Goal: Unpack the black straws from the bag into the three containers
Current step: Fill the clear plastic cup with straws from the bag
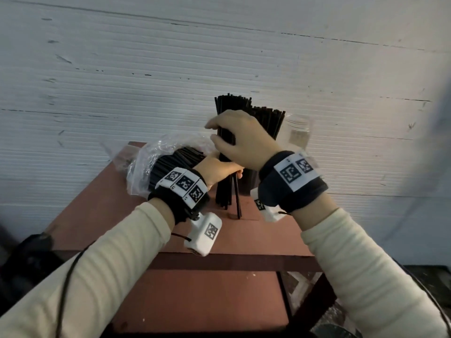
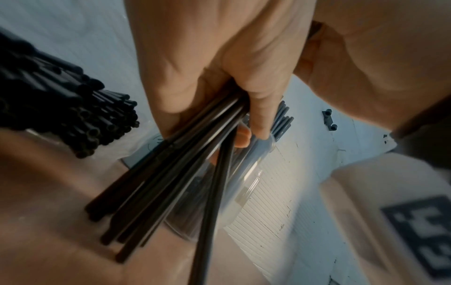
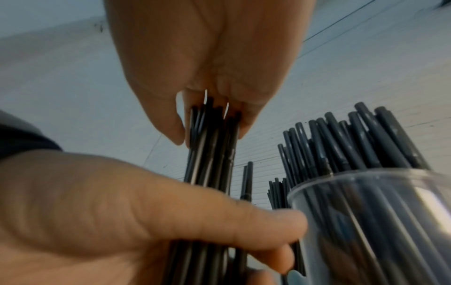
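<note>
A bundle of black straws [image 1: 225,189] stands upright with its lower ends on the red-brown table [image 1: 102,203]. My left hand [image 1: 219,168] grips the bundle low down, and in the left wrist view its fingers [image 2: 258,119] curl round the straws [image 2: 175,179]. Higher up, my right hand [image 1: 220,136] closes round the same bundle [image 3: 212,144]. Left of the hands lies the clear plastic bag [image 1: 156,154], with more black straws [image 1: 175,159] inside it. A clear container [image 3: 371,221] full of straws stands just right of the bundle. Another clear container [image 1: 299,132] sits behind it.
A white ribbed wall [image 1: 146,69] rises right behind the table. The table's front edge [image 1: 231,261] runs below my wrists, above a lower red shelf [image 1: 207,296]. A dark object [image 1: 29,254] sits at the lower left.
</note>
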`<state>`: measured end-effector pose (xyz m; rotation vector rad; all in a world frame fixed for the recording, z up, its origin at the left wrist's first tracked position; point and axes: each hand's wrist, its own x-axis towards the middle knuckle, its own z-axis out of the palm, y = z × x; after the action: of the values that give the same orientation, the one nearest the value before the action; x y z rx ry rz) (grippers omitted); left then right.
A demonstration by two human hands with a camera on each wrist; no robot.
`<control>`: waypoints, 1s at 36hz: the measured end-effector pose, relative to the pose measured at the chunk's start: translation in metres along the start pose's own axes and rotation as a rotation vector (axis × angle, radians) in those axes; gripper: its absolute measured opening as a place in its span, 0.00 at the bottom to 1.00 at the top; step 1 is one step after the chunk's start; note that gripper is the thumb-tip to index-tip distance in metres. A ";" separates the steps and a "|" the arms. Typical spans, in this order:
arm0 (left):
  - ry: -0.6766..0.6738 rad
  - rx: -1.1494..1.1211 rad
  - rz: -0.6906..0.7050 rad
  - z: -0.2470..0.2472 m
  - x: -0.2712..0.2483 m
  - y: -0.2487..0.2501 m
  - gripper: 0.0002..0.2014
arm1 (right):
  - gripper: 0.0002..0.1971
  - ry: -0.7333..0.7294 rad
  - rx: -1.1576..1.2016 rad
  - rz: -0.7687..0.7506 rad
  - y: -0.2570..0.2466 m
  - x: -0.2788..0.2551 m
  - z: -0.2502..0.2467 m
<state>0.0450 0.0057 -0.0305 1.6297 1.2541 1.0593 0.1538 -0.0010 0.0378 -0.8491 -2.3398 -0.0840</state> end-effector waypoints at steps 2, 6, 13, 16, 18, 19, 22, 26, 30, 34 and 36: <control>0.004 -0.001 -0.007 0.000 0.002 -0.003 0.18 | 0.13 0.010 0.002 -0.001 -0.002 0.000 0.003; 0.024 -0.015 -0.072 0.000 -0.001 0.007 0.09 | 0.14 0.010 -0.002 -0.008 -0.006 0.006 0.006; 0.076 -0.077 0.034 -0.009 -0.004 0.008 0.10 | 0.20 0.152 -0.012 0.011 -0.004 0.007 0.012; 0.047 -0.047 0.073 -0.011 -0.008 0.011 0.15 | 0.18 0.121 0.070 0.042 -0.004 0.005 0.013; 0.059 -0.039 0.078 -0.013 -0.007 0.011 0.14 | 0.20 0.151 0.113 0.034 -0.005 0.005 0.012; 0.055 -0.044 0.067 -0.014 -0.006 0.012 0.13 | 0.21 0.172 0.126 0.027 -0.006 0.005 0.011; 0.051 -0.048 0.039 -0.014 -0.006 0.014 0.09 | 0.22 0.182 0.131 0.019 -0.005 0.006 0.009; -0.056 -0.046 -0.059 -0.014 -0.011 0.010 0.11 | 0.14 0.101 0.065 0.037 -0.001 0.005 0.014; -0.132 0.029 -0.183 -0.014 -0.013 0.005 0.10 | 0.12 0.122 0.053 0.048 0.000 0.003 0.017; -0.133 0.010 -0.242 -0.010 -0.018 0.007 0.11 | 0.13 0.134 0.091 0.054 0.000 0.003 0.019; -0.118 0.035 -0.248 -0.010 -0.018 0.006 0.15 | 0.17 0.145 0.105 0.048 0.000 0.003 0.019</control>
<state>0.0346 -0.0121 -0.0242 1.4936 1.3612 0.7817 0.1412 0.0053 0.0241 -0.8196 -2.1676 -0.0024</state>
